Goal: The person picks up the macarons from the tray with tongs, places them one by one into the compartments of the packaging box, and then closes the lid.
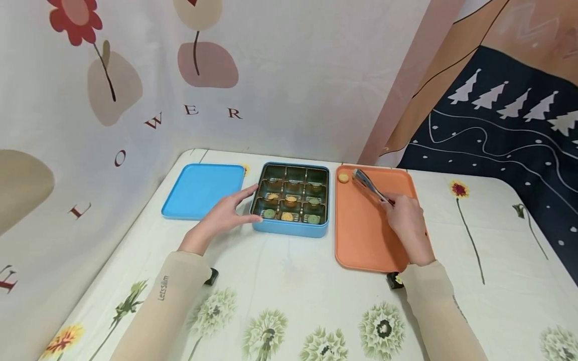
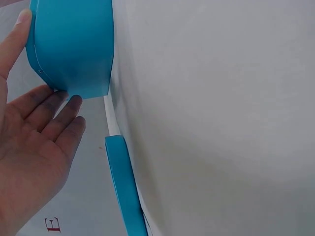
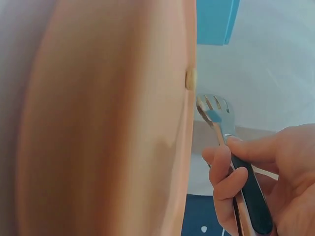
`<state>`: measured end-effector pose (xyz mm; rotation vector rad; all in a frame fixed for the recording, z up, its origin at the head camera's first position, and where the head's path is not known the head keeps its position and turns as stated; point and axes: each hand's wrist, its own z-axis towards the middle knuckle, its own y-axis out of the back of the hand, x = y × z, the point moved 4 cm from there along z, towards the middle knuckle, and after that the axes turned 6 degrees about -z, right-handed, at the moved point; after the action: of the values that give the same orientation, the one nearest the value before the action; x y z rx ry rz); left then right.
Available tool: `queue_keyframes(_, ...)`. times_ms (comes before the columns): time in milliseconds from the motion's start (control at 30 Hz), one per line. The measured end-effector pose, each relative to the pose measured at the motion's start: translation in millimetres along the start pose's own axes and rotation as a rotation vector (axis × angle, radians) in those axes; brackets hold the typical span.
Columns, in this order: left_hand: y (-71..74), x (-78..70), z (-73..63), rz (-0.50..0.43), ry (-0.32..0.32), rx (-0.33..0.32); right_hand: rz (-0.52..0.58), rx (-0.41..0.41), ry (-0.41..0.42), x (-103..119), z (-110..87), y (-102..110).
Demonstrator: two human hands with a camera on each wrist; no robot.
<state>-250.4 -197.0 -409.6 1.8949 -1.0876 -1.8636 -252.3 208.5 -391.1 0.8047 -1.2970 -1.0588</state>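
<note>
The right hand (image 1: 406,218) grips metal tongs (image 1: 368,181) with dark handles. Their slotted tips hang over the far end of an orange tray (image 1: 366,245). Beside the tips, to the left, lies a round yellow cookie (image 1: 343,178) on that tray. A blue square box (image 1: 291,229) has a dark divider insert, with green and yellow cookies in the middle and front rows. Spread along the box's left side, the left hand (image 1: 226,215) has its thumb at the front left corner. In the left wrist view its fingers (image 2: 66,115) look fairly straight against the box (image 2: 74,49).
A blue lid (image 1: 205,190) lies left of the box, close to the left hand. The table is covered by a flower-printed cloth (image 1: 289,271). Printed curtains (image 1: 307,90) hang right behind the table and along its left side.
</note>
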Motion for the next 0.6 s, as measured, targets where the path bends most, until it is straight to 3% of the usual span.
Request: queue_keyframes(600,1.4,-1.0,-0.8,0.008,0.01,0.008,0.021,-0.018,0.056,20.3,-3.7,16.3)
